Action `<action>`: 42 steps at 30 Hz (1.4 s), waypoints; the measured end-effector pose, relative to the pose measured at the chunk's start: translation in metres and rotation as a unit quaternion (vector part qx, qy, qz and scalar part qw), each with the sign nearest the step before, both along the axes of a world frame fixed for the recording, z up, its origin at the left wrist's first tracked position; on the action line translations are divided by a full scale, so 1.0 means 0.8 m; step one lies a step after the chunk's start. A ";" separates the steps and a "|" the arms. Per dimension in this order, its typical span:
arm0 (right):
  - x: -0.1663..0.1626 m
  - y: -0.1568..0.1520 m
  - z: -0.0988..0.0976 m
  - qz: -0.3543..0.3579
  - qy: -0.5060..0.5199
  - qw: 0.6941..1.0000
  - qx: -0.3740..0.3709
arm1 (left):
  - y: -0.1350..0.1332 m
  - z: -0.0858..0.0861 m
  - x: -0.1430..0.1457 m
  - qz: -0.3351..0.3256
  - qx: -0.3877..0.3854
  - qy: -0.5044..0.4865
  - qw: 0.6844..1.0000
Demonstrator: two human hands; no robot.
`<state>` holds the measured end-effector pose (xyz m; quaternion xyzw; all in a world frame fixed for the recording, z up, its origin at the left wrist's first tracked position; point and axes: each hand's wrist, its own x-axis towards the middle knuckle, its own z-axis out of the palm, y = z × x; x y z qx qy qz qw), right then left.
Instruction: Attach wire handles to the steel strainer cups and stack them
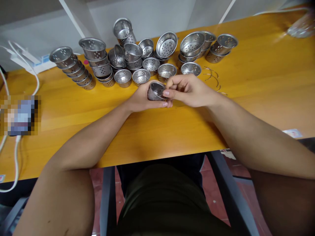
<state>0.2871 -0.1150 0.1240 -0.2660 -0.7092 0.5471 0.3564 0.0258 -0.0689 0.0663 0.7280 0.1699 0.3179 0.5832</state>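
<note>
Left hand (144, 98): grip closed round a small round perforated steel cup (156, 91). The cup is tipped on its side just above the yellow wooden worktop (172, 131), near its front middle, mouth turned towards the right hand (189, 90).

Right hand: thumb and forefinger grip pinched tight at the cup's rim. Cannot tell whether anything thin sits in the pinch.

Cup: bright, shiny, thin-walled, flared lip, holes punched through it. One cup in hand.

Just beyond the hands: row of four loose matching cups (141, 76), mouths up.

Behind them: jumbled heap of more cups (167, 44), some nested, too tangled for an exact count.

Far left: leaning stack of about six cups (73, 68). Beside it, upright stack of about five (97, 60).

Right of the row: about four thin curved wire pieces (211, 75), lying flat.

Left edge: white power strip (31, 62) with white cables (36, 82).

Right edge: small printed card (292, 132), print too small to read.
</note>
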 end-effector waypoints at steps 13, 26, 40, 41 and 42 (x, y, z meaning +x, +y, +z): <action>-0.002 0.006 -0.013 -0.009 0.019 1.000 0.010 | -0.004 -0.003 -0.003 0.007 0.003 0.002 1.000; 0.004 0.008 -0.017 0.006 0.009 1.000 0.024 | 0.011 -0.022 -0.005 0.094 0.130 0.009 0.987; 0.014 0.011 -0.021 -0.175 -0.045 0.966 0.186 | 0.025 -0.028 -0.005 0.151 0.092 0.007 0.984; 0.015 0.012 -0.022 -0.174 -0.051 0.964 0.194 | 0.025 -0.028 -0.006 0.158 0.080 0.006 0.984; 0.017 0.013 -0.023 -0.170 -0.059 0.963 0.203 | 0.024 -0.028 -0.006 0.165 0.068 0.006 0.984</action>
